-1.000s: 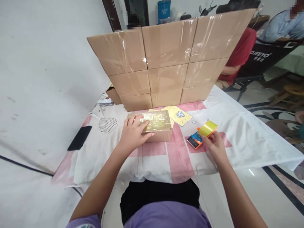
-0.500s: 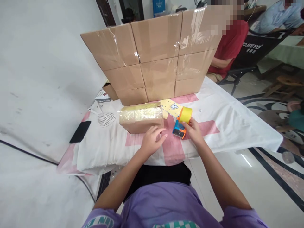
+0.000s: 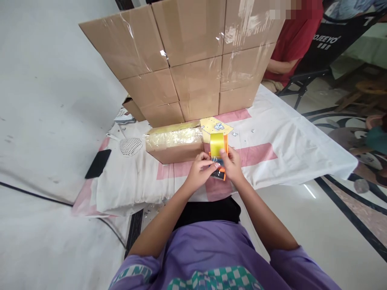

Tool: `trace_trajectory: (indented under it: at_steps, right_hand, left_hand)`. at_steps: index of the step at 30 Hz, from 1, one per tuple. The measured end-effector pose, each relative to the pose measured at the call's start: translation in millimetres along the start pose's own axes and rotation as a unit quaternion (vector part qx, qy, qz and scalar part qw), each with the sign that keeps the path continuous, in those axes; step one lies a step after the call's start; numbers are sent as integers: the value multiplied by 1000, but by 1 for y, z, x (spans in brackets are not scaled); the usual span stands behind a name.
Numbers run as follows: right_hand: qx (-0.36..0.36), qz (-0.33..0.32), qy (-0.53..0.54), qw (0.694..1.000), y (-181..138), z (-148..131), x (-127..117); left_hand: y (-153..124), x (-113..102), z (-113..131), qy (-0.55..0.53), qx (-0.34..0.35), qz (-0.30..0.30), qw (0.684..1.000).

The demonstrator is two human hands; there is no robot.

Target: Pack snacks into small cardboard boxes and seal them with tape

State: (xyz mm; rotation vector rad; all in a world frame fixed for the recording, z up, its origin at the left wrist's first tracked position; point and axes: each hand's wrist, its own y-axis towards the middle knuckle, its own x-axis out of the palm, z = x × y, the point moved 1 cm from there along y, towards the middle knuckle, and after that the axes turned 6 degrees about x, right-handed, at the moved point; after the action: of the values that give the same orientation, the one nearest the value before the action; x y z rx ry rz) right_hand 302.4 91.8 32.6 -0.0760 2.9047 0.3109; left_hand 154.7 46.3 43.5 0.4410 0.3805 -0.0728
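My right hand (image 3: 232, 164) is wrapped around a tape dispenser (image 3: 226, 141) with an orange and blue frame and a wide yellow roll of tape (image 3: 216, 143). The thumb presses near the lower edge of the roll. My left hand (image 3: 200, 171) pinches thumb and fingers together at the dispenser's lower front, on what looks like the loose end of the tape. Just left of both hands lies a small cardboard box (image 3: 175, 150) with shiny tape across its top.
A tall panel of joined cardboard boxes (image 3: 196, 80) stands behind. On the white and pink tablecloth (image 3: 256, 175) lie a yellow printed paper (image 3: 225, 125), a perforated white object (image 3: 130, 147) and a black flat object (image 3: 98, 164). A person in red (image 3: 298, 44) sits beyond the panel's right side.
My right hand has brought the tape dispenser left, close to the box, and turned it. My left hand has moved right to meet it and closed its fingers. The camera view has tilted down.
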Motion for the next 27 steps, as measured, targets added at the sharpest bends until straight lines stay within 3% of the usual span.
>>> trace_trajectory:
  at_steps: [5, 7, 12, 15, 19, 22, 25, 27]
  right_hand:
    - [-55, 111, 43, 991, 18, 14, 2]
    - [-58, 132, 92, 985, 30, 14, 0]
    - [-35, 109, 193, 975, 50, 6, -3]
    - [-27, 89, 245, 965, 48, 0, 1]
    - [3, 90, 294, 952, 35, -7, 14]
    - [41, 84, 307, 947, 18, -16, 17]
    - [73, 59, 315, 944, -8, -29, -4]
    - [73, 16, 311, 947, -25, -36, -29]
  left_hand:
    - [-5, 11, 19, -93, -43, 53, 993]
    - [-12, 13, 23, -122, -68, 46, 989]
    - [-30, 13, 17, -141, -153, 15, 978]
    - [-38, 12, 9, -125, -164, 11, 978]
    - [-45, 16, -2, -39, -102, -7, 994]
    - [-45, 12, -15, 73, -3, -14, 997]
    - [-43, -16, -33, 175, 56, 2, 983]
    - [-43, -48, -41, 208, 47, 42, 976]
